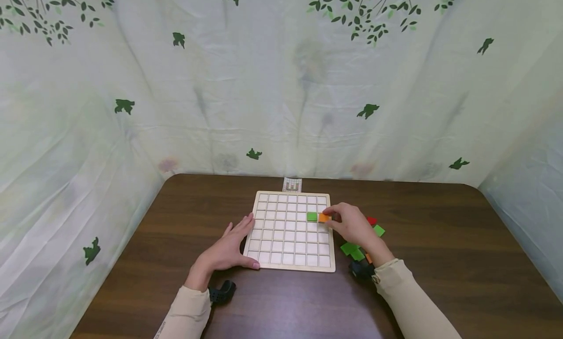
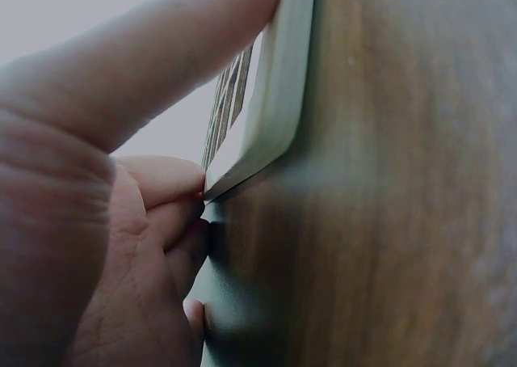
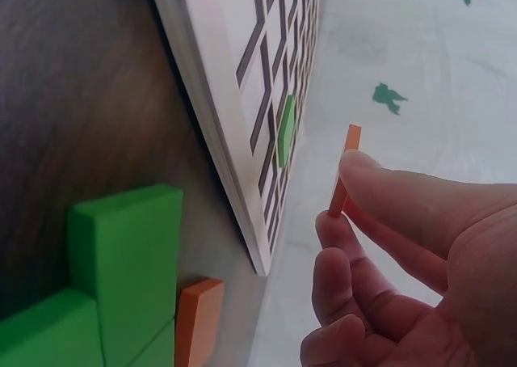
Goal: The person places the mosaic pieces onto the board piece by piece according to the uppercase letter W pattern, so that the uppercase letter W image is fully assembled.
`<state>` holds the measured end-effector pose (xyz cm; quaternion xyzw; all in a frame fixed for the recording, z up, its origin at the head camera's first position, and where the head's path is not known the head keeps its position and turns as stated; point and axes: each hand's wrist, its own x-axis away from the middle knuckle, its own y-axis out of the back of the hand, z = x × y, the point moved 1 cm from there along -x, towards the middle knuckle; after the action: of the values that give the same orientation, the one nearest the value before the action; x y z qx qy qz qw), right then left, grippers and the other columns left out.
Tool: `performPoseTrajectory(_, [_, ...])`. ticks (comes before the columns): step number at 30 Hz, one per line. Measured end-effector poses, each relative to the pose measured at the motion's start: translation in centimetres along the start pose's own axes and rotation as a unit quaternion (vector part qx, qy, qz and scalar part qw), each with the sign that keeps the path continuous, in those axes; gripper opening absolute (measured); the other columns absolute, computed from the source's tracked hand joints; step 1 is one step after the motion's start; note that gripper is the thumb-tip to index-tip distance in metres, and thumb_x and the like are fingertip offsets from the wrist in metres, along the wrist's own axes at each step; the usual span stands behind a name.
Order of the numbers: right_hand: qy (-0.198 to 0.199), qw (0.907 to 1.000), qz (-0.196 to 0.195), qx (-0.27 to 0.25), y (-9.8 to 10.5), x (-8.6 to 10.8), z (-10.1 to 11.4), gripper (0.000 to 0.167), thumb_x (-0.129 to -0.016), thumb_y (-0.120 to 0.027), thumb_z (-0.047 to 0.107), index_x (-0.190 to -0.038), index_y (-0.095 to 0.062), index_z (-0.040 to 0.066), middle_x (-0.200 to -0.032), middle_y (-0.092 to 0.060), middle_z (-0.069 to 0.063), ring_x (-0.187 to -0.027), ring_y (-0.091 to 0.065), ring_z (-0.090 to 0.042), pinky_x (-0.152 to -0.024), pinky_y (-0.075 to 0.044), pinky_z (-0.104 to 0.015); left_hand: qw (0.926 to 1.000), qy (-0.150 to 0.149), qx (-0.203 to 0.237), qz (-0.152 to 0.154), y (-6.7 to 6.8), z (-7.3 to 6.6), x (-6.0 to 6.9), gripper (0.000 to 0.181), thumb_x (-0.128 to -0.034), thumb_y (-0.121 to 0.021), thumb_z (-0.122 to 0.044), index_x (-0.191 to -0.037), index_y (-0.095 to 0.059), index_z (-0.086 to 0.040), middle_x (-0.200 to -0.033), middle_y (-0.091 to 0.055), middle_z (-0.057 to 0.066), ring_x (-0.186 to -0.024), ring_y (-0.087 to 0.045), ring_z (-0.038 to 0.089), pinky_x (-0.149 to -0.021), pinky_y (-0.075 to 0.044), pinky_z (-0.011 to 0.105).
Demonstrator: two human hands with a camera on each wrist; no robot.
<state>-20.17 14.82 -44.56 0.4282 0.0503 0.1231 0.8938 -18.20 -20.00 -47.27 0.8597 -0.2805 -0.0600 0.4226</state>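
Head view: a pale grid board [image 1: 289, 248] lies on the brown bench [image 1: 440, 251] and serves as the reference for all positions. At its left edge, the left hand [image 1: 226, 248] is spread, with fingers extended along that side and the thumb at the near left corner, both touching the rim. Over the board's right margin, the right hand [image 1: 351, 223] pinches an orange tile [image 1: 323, 218] between thumb and finger; the right wrist view shows this tile raised clear of the board. One green tile [image 1: 312, 216] sits in a cell within the board's right part, towards its far edge. Beside the board on the right lie several loose green tiles [image 1: 357, 254], a red tile [image 1: 371, 221] and a second orange tile [image 3: 199, 322]. Just beyond the board's far edge is a small printed card [image 1: 292, 184]; farther behind hangs a leaf-patterned cloth [image 1: 281, 109].
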Motion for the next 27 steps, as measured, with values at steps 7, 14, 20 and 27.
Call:
performPoseTrajectory(7, [0.006,1.0,0.001,-0.001,-0.4,-0.1,0.1,0.024,-0.091,-0.076,0.013,-0.115,-0.075,0.01,-0.099,-0.065,-0.002,-0.079,-0.051,-0.018,-0.062,-0.044,-0.03,1.0,-0.003,0.0,-0.002,0.0,0.0,0.0,0.123,-0.0716,-0.088,-0.05,-0.158,-0.02,0.004,-0.167,-0.011,0.017,-0.153,-0.011,0.035,-0.12,-0.002,0.059])
performPoseTrajectory(14, [-0.002,0.9999,0.011,-0.005,-0.7,-0.3,0.5,0.026,-0.091,-0.076,0.016,-0.116,-0.075,0.009,-0.092,-0.063,-0.001,-0.073,-0.051,-0.018,-0.06,-0.045,-0.03,1.0,-0.003,0.0,-0.004,-0.1,0.1,-0.1,0.123,-0.0714,-0.088,-0.051,-0.157,-0.021,0.005,-0.167,-0.012,0.017,-0.153,-0.012,0.035,-0.12,-0.002,0.06])
performPoseTrajectory(20, [-0.007,0.9998,0.018,-0.006,-1.0,-0.6,0.7,0.025,-0.091,-0.076,0.016,-0.115,-0.076,0.01,-0.093,-0.064,0.0,-0.071,-0.052,-0.017,-0.058,-0.044,-0.029,1.0,-0.001,-0.004,-0.001,-0.1,0.1,-0.1,0.123,-0.0713,-0.088,-0.051,-0.158,-0.02,0.003,-0.167,-0.011,0.016,-0.153,-0.011,0.034,-0.121,-0.001,0.058])
performPoseTrajectory(27, [-0.007,0.9997,0.019,-0.011,-1.4,-0.7,0.9,0.026,-0.089,-0.078,0.014,-0.115,-0.076,0.01,-0.105,-0.071,-0.001,-0.074,-0.055,-0.014,-0.064,-0.049,-0.029,1.0,-0.001,0.0,-0.003,-0.1,0.1,0.0,0.123,-0.0713,-0.088,-0.05,-0.158,-0.02,0.002,-0.167,-0.01,0.014,-0.153,-0.01,0.033,-0.121,-0.001,0.057])
